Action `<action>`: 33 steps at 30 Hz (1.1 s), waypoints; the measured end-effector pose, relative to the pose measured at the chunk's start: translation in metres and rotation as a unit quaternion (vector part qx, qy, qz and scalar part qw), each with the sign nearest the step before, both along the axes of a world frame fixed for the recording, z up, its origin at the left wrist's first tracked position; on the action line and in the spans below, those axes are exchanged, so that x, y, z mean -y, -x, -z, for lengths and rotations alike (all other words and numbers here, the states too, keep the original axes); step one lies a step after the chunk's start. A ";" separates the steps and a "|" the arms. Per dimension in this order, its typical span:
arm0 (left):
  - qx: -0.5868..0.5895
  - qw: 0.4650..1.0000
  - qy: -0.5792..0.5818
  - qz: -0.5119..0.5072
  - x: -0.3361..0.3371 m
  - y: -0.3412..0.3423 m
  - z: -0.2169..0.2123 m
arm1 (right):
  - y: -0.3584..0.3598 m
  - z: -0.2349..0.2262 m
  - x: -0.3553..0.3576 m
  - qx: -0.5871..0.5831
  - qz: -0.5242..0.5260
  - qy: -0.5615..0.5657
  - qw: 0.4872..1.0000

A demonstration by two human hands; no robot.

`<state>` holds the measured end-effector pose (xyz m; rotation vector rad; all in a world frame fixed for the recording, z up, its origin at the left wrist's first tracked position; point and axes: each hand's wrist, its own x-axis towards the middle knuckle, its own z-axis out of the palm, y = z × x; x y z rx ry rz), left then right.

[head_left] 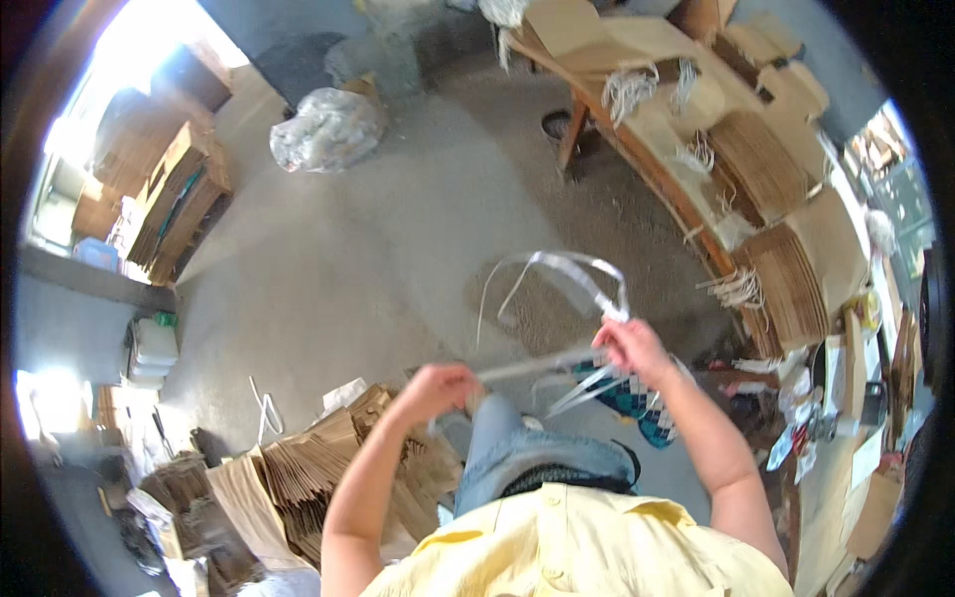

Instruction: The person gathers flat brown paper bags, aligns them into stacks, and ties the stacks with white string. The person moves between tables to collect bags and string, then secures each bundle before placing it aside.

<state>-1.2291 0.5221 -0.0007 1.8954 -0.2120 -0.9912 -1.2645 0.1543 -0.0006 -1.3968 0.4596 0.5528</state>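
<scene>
My left hand point(441, 387) is closed around one end of a white plastic strap point(562, 272). My right hand point(629, 345) pinches the same strap further along, and the stretch between the two hands is pulled straight. Beyond my right hand the strap curls up in a loose loop over the grey floor, and loose ends hang down below that hand. I am wearing a yellow shirt point(567, 542) and blue jeans.
Stacks of flat brown paper bags point(298, 468) lie by my left leg. A long wooden table point(686, 199) on the right holds more brown bag stacks and white strap bundles. A clear plastic sack point(328, 127) sits on the floor at the back, cardboard piles point(169, 199) at far left.
</scene>
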 end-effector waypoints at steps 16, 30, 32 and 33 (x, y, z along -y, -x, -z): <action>0.045 0.932 -0.084 0.348 0.122 -0.470 -0.029 | -0.170 -0.009 0.152 0.029 0.059 0.563 0.824; 0.067 0.748 -0.017 0.660 0.389 -0.628 -0.055 | -0.378 -0.034 0.186 0.072 0.351 0.085 0.930; 0.039 0.744 0.026 0.666 0.423 -0.647 -0.075 | -0.432 -0.029 0.182 0.263 0.245 0.154 0.920; 0.020 0.741 0.049 0.669 0.437 -0.659 -0.080 | -0.454 -0.032 0.181 0.288 0.195 0.142 0.927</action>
